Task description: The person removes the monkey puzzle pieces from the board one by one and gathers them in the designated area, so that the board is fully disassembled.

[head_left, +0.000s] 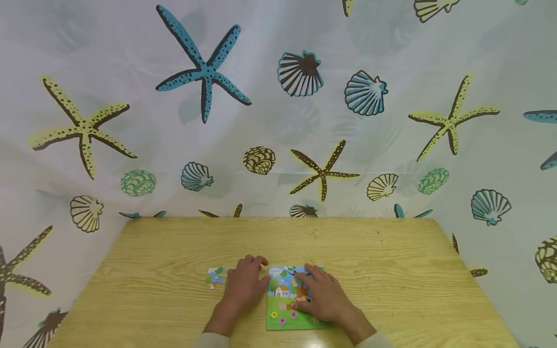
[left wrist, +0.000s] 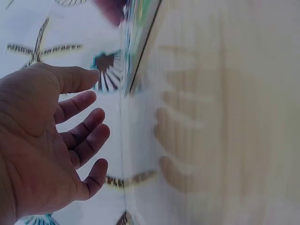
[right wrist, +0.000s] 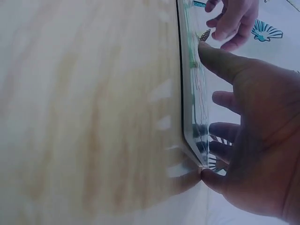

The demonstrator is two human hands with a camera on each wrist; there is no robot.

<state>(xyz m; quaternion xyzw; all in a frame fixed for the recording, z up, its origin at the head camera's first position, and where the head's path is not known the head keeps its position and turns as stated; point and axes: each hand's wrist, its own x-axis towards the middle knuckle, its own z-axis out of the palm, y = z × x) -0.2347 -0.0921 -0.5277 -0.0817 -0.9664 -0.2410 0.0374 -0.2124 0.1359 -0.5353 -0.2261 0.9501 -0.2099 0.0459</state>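
On the pale wooden table [head_left: 391, 270], before a starfish-and-shell curtain [head_left: 278, 96], both hands lie flat with relaxed fingers — right hand [head_left: 324, 295] on the colourful picture puzzle board [head_left: 283, 309], left hand [head_left: 243, 285] beside it.

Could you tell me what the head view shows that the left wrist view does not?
Only the head view shows the right hand resting on the puzzle board, and a loose puzzle piece beside the left hand. Only the left wrist view shows the left palm, with spread, empty fingers. Both show the wooden table and the seashell curtain.
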